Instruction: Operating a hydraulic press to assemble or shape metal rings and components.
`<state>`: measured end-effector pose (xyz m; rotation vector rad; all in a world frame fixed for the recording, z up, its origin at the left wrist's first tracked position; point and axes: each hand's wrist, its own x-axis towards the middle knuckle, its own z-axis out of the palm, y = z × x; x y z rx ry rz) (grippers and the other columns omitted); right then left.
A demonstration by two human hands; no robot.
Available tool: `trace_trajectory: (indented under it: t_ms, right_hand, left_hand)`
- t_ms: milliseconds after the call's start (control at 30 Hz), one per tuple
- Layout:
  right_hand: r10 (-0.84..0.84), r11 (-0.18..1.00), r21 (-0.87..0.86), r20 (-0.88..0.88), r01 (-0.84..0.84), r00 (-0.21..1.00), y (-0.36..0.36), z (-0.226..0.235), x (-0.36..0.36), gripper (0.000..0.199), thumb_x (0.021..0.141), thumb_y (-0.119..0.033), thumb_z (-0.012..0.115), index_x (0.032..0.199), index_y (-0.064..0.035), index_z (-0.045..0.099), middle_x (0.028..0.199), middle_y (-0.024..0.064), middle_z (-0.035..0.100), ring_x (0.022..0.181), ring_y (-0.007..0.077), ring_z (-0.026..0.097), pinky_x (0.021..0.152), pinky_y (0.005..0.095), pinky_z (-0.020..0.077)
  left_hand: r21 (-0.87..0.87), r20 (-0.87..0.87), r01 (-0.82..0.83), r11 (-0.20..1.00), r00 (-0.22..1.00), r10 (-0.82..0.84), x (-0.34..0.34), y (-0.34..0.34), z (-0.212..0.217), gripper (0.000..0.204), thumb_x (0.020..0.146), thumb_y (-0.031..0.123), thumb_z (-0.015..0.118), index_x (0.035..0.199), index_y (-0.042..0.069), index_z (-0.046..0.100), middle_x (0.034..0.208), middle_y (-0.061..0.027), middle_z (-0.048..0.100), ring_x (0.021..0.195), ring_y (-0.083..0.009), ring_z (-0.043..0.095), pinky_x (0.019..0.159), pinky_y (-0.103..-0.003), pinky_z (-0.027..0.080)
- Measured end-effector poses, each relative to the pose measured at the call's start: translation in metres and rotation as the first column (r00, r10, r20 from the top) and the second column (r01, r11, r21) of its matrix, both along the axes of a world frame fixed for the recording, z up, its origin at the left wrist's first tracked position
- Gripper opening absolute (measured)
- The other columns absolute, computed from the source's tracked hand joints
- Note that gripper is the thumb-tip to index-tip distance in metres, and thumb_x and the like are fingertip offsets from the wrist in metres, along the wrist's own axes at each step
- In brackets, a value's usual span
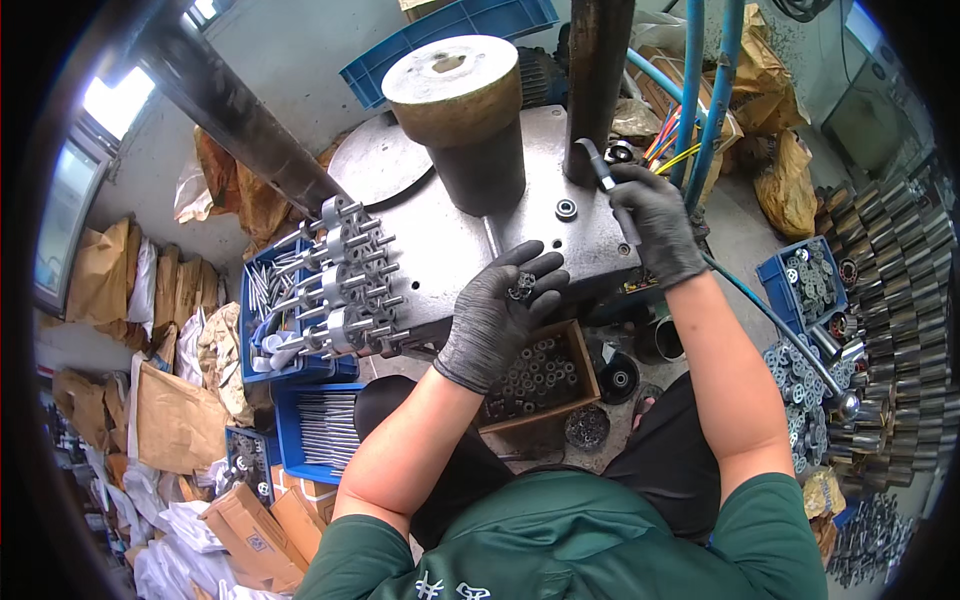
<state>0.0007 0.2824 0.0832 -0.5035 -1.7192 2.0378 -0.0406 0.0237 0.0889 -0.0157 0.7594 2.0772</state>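
Green shirt (560, 540) nearest. Left hand (485, 320): palm up, fingers loosely spread, cradling small dark metal parts (522, 288), count unclear. Right hand (655, 225): closed round one grey bent-tipped rod (628, 225). Probably best: left palm level, rod gripped firmly. Between hands, farther out: one bearing (567, 210) on metal table (600, 236). Below left hand: one wooden box (588, 362), rings (535, 375) too many to count.
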Motion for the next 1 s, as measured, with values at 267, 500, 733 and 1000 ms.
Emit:
trace_trajectory:
  t_ms: [267,500,733,1000]
  right_hand:
    - [0.036,0.542,-0.824,-0.175,-0.166,0.984,-0.039,0.032,0.055,0.044,0.091,-0.031,0.062,0.119,0.0029,0.062,0.111,0.0220,0.068,0.096,0.0328,0.068,0.087,0.0470,0.0573]
    - [0.216,0.760,-0.620,-0.041,-0.194,0.976,-0.057,0.031,0.081,0.035,0.089,-0.015,0.059,0.118,0.0039,0.058,0.099,0.0140,0.067,0.090,0.0244,0.067,0.083,0.0378,0.0555]
    - [0.205,0.894,-0.408,0.007,-0.184,0.979,-0.064,0.025,0.084,0.037,0.080,-0.005,0.066,0.117,-0.0024,0.057,0.091,0.0051,0.063,0.079,0.0158,0.063,0.068,0.0247,0.0523]
    - [0.185,0.876,0.450,0.014,-0.171,0.983,-0.079,0.020,0.080,0.025,0.083,-0.005,0.068,0.108,-0.0027,0.062,0.092,0.0074,0.070,0.081,0.0159,0.068,0.078,0.0311,0.0575]
  left_hand:
    - [-0.017,-0.083,0.043,0.999,0.996,-0.044,0.005,-0.002,-0.006,0.035,0.102,0.016,0.056,0.134,0.003,0.053,0.127,-0.0180,0.064,0.110,-0.0268,0.067,0.090,-0.036,0.059]
    - [0.005,-0.005,0.046,0.999,0.999,-0.046,-0.001,0.000,-0.016,0.036,0.100,0.015,0.062,0.134,0.005,0.056,0.102,-0.0047,0.062,0.085,-0.0160,0.061,0.074,-0.027,0.054]
    - [-0.038,-0.157,0.065,0.997,0.985,-0.070,0.010,0.007,-0.023,0.026,0.095,0.011,0.069,0.118,0.004,0.058,0.092,-0.0015,0.057,0.076,-0.0089,0.054,0.062,-0.022,0.048]
    - [-0.122,-0.092,0.097,0.988,0.990,-0.109,0.023,0.017,-0.015,0.023,0.094,0.013,0.071,0.113,0.005,0.060,0.088,-0.0013,0.059,0.074,-0.0087,0.057,0.059,-0.020,0.047]
